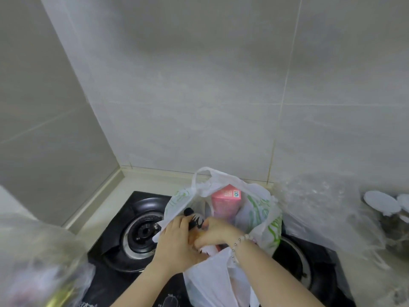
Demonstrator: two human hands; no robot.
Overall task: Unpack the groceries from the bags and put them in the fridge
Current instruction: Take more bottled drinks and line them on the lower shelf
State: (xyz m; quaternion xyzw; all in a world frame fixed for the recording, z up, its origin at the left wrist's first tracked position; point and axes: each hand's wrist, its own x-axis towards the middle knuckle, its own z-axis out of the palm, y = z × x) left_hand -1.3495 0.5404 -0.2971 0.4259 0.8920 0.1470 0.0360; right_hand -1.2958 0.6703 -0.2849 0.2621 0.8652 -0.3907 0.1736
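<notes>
Two hands meet at the bag [210,282] on the stove [110,258]: left hand [177,238] grips a black-capped item [193,219]; right hand [218,232] curled, hold unclear.

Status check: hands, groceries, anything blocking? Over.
Left hand grips black-capped item; right hand curled inside bag, hold unclear. Pink carton in bag. Bag on stove; nothing blocking.

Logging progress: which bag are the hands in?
The white green-printed bag on the stove, with the pink carton; the left clear bag and right clear bag are untouched.
</notes>
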